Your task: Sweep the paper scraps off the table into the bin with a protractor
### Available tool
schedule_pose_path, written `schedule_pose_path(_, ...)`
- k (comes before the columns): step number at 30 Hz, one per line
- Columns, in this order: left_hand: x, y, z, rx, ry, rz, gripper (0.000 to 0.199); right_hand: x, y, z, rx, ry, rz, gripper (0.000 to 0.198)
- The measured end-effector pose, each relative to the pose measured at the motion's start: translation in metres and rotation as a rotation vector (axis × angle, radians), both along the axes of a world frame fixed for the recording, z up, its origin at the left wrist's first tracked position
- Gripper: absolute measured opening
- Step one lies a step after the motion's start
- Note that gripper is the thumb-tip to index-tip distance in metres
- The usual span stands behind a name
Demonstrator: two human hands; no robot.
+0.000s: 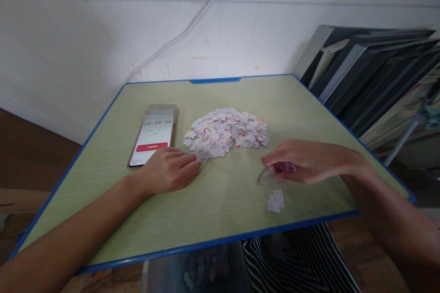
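Observation:
A heap of small white paper pieces (pixel 225 132), a few with red marks, lies on the pale green table (pixel 220 219). My left hand (pixel 172 169) rests at the heap's near left edge with its fingers curled. Something pale and see-through shows by its fingertips, too blurred to name. To the right of the heap, my right hand (pixel 299 162) pinches a clear, curved plastic piece (pixel 266 176) between thumb and fingers. Just below that piece, a small cluster of paper pieces (pixel 276 201) lies apart from the heap.
A phone (pixel 153 139) showing a running timer lies left of the heap. Blue edging (pixel 215 81) borders the table. Dark flat panels (pixel 371 68) lean at the right. Below the front edge are a clear bin (pixel 195 270) and striped cloth (pixel 299 261). A cable (pixel 185 32) crosses the wall.

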State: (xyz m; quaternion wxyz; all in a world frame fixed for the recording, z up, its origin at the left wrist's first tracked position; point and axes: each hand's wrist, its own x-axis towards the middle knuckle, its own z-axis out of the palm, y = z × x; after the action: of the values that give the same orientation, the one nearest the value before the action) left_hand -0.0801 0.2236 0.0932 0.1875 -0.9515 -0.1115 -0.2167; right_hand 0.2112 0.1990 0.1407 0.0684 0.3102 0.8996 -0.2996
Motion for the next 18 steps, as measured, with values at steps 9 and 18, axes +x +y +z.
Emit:
schedule_pose_path(9,-0.003,0.002,-0.002,-0.007,0.023,0.008,0.034,-0.019,-0.022,0.003,-0.179,-0.089,0.164,0.008)
schedule_pose_path(18,-0.002,0.001,-0.001,-0.012,0.011,0.005,0.033,-0.015,-0.017,0.003,-0.315,0.016,0.331,0.008)
